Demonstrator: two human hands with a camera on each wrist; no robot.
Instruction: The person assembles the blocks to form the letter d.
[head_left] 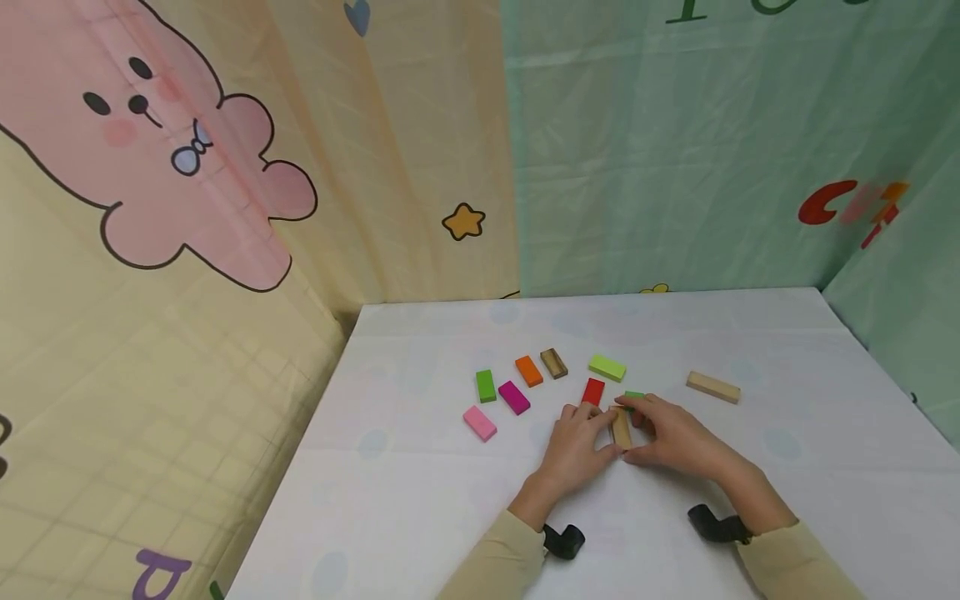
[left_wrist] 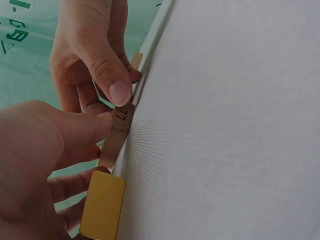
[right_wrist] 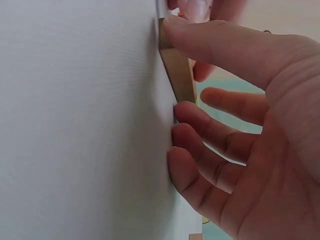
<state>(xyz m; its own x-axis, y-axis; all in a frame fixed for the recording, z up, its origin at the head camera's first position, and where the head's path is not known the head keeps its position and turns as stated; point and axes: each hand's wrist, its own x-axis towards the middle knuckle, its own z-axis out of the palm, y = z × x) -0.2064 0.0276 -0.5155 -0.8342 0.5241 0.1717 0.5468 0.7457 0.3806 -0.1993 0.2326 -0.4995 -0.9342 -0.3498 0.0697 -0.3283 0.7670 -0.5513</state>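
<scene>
Between my two hands a plain wooden block [head_left: 621,430] lies on the white table, its long side pointing away from me. My left hand [head_left: 573,446] holds it from the left, thumb at the near end and a finger by the far end. From the other side my right hand [head_left: 678,437] pinches it, thumb at the near end and forefinger at the far one. Dark marks show on the end of the wooden block [left_wrist: 123,117] in the left wrist view. A yellow block [left_wrist: 102,205] stands by the left fingers there. A red block [head_left: 593,391] sits just beyond the left fingertips.
A green block [head_left: 634,394] peeks out behind the right fingers, with a lime block [head_left: 607,367] farther back. Leftward lie orange [head_left: 528,371], brown [head_left: 554,363], magenta [head_left: 514,397], green [head_left: 486,386] and pink [head_left: 480,423] blocks. Another wooden block [head_left: 713,387] lies at right.
</scene>
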